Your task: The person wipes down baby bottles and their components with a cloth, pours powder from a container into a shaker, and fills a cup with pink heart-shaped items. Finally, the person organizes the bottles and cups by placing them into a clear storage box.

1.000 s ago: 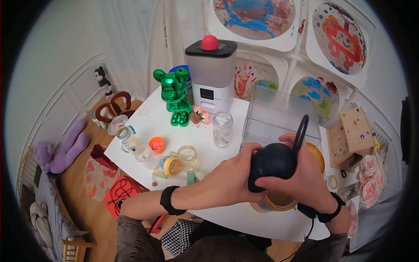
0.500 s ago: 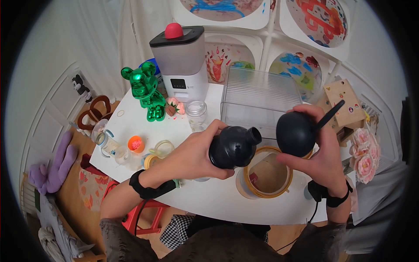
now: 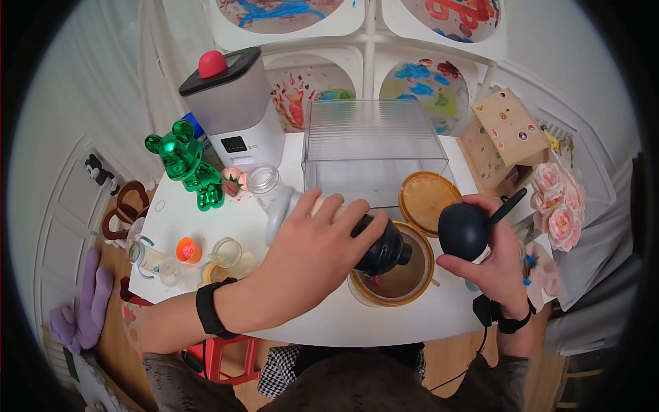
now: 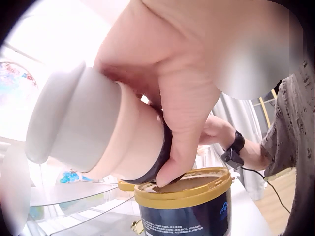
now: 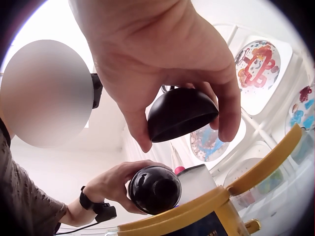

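My left hand grips a bottle with a grey base, a pale pink body and a black top. The bottle is tipped on its side, its black spout pointing right over a tub. That tub has a gold rim, a dark blue label and brownish contents; its gold lid is swung open at the back. To the right of the tub, my right hand holds a black domed cap with a strap. In the right wrist view its hollow side faces down.
Behind the tub stands a clear ribbed box. A feeder-like dispenser, a shiny green bear figure and a glass jar are at the back left. Small cups and an orange cup lie left; pink flowers stand right.
The cap has come off the bottle, and the hands have parted. My left hand has turned the bottle so its spout tilts over the tub. The head view has shifted right.
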The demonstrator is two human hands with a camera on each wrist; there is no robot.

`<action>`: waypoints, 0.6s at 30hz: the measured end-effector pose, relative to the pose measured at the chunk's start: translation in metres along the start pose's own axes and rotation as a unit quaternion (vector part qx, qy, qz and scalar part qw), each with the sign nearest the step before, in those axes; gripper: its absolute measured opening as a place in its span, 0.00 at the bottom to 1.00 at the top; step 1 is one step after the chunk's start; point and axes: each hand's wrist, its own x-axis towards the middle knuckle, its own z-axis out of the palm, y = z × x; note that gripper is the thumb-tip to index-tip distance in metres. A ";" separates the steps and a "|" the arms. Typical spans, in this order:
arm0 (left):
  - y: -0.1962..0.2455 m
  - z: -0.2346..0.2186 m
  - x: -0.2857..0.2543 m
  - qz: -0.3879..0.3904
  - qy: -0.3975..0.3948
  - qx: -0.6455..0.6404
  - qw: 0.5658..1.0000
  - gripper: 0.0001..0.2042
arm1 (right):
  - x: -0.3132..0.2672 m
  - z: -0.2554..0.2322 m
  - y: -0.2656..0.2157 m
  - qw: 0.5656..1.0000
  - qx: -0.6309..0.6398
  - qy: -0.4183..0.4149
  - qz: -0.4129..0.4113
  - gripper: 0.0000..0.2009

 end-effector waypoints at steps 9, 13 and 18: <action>0.021 0.007 0.023 0.084 0.000 0.159 0.984 0.25 | -0.028 0.001 0.002 0.999 -0.022 0.003 0.039 0.41; 0.024 0.005 0.033 0.113 -0.035 0.219 0.968 0.25 | -0.038 -0.004 0.002 0.994 -0.105 -0.006 0.017 0.41; 0.026 0.003 0.042 0.175 -0.056 0.278 0.943 0.26 | -0.055 -0.007 -0.003 0.985 -0.168 -0.001 0.027 0.41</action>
